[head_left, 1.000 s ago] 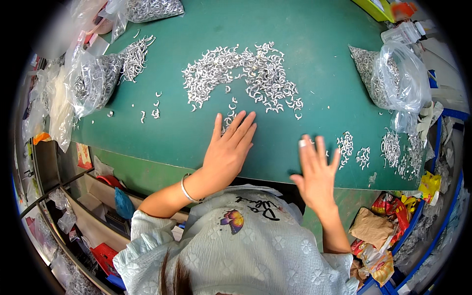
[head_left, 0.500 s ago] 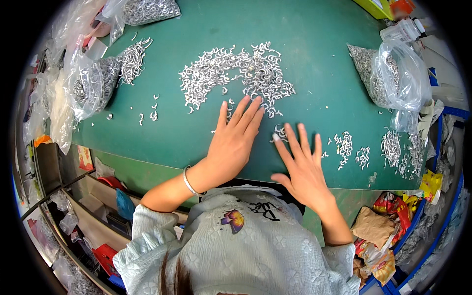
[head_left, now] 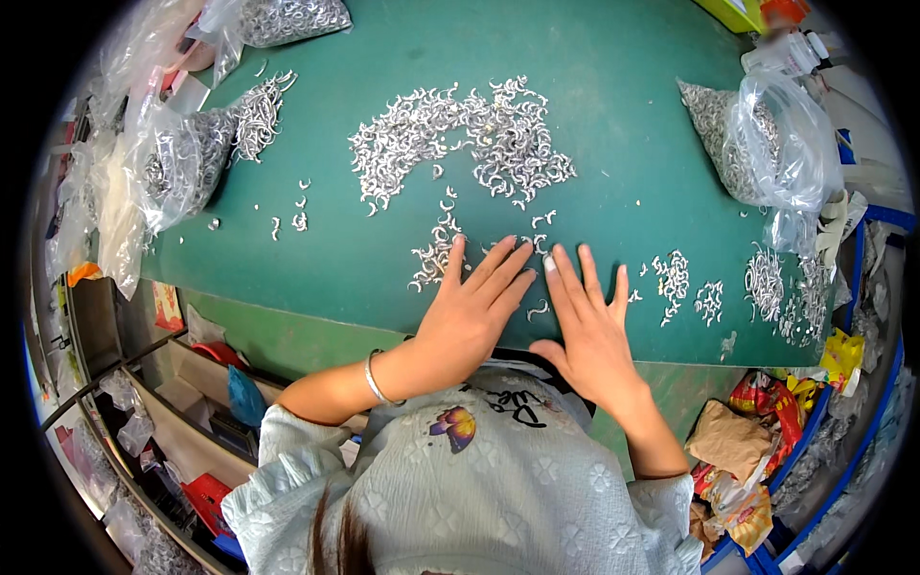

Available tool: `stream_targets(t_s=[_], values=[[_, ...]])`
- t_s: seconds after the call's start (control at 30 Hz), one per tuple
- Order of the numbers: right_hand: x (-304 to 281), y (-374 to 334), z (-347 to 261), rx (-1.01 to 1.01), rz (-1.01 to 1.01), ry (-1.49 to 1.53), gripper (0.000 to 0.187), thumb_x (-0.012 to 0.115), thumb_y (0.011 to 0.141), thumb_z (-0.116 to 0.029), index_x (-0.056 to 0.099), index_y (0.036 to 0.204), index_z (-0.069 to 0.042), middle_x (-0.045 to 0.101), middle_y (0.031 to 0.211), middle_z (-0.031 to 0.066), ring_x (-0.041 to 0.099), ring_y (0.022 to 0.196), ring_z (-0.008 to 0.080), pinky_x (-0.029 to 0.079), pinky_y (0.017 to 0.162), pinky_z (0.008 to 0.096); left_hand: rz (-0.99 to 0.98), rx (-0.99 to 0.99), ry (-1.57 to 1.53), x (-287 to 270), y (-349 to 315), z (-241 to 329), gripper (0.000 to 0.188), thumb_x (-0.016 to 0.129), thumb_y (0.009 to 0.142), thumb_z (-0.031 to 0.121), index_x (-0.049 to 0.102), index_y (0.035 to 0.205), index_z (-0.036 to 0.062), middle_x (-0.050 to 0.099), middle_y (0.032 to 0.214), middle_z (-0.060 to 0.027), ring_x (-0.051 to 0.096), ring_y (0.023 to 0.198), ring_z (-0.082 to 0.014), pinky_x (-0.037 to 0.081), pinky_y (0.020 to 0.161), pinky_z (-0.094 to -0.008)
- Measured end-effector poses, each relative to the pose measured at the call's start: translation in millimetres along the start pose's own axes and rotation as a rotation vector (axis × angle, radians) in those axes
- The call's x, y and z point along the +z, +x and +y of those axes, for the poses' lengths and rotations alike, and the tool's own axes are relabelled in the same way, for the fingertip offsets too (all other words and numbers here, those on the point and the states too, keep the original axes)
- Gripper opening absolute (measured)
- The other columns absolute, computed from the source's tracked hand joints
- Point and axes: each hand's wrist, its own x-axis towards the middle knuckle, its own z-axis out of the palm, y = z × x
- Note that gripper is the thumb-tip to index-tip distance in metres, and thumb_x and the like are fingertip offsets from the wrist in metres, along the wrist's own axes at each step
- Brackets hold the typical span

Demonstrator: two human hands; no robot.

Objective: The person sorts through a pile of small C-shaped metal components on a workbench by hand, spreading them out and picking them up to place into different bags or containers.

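Observation:
A large pile of small silver crescent-shaped pieces lies mid-table on the green mat. My left hand rests palm down nearer to me, fingers stretched out. Beside its index finger is a smaller cluster of the crescents, partly covered by the hand. My right hand lies flat just to the right, fingers spread, its index fingertip close to my left fingertips. A few loose crescents sit between the two hands. Neither hand grips anything; what lies under the palms is hidden.
At the left, a clear bag of crescents spills out a heap; another filled bag lies behind. On the right stand a filled bag and several small heaps. The green table's front edge runs before me.
My left hand has drawn back toward me and slightly right, uncovering a small cluster of crescents. My right hand has barely shifted; the hands are closer together.

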Motion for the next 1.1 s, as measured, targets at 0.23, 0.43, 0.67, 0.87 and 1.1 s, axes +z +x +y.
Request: stream_targets(t_s=[0.23,0.43,0.67,0.87,1.1], values=[[-3.5,7.0,9.2,-0.059,0.171,0.175,0.056,0.061,0.088,-0.014,0.046,0.141,-0.002,0.035,0.154,0.0127,0.023,0.146,0.0358,0.01,0.112,0.0657,0.085,0.051,-0.104,6.8,-8.3,2.3,0.041,0.064,0.081,0.006,0.058,0.12,-0.0046,0.048,0.139,-0.0209,0.042,0.135,-0.0365,0.025,0.11,-0.0626],[-9.8,47.2,25.8,-0.118,0.077,-0.108,0.064,0.066,0.086,-0.027,0.044,0.143,-0.008,0.035,0.154,0.0064,0.023,0.146,0.0323,0.01,0.112,0.0667,0.001,0.082,-0.056,17.6,4.3,9.4,0.04,0.073,0.078,0.012,0.062,0.116,0.0025,0.048,0.14,-0.0158,0.04,0.136,-0.0349,0.025,0.11,-0.0622],[-15.1,-5.3,34.1,0.062,0.095,-0.007,0.07,0.067,0.081,-0.029,0.043,0.144,-0.006,0.029,0.158,0.0091,0.019,0.147,0.0375,0.007,0.113,0.0658,0.077,0.029,-0.101,10.1,-5.8,-5.2,0.044,0.07,0.082,0.01,0.059,0.124,0.001,0.047,0.142,-0.0164,0.04,0.136,-0.0359,0.025,0.11,-0.063],[-15.5,-23.6,29.1,0.145,0.11,-0.136,0.071,0.068,0.08,-0.032,0.045,0.142,-0.006,0.028,0.158,0.0101,0.018,0.147,0.0389,0.007,0.112,0.0679,-0.005,-0.024,0.067,13.2,11.4,1.7,0.049,0.068,0.084,0.011,0.054,0.13,0.0008,0.039,0.149,-0.0147,0.033,0.14,-0.0341,0.022,0.109,-0.0653],[-5.1,-27.5,15.2,0.137,0.134,0.024,0.083,0.074,0.074,-0.03,0.041,0.145,-0.005,0.029,0.157,0.0111,0.017,0.147,0.0409,0.003,0.11,0.0688,0.036,-0.001,-0.047,10.2,3.4,-1.7,0.046,0.068,0.084,0.008,0.056,0.128,0.0012,0.044,0.145,-0.014,0.037,0.139,-0.0338,0.021,0.11,-0.0645]])
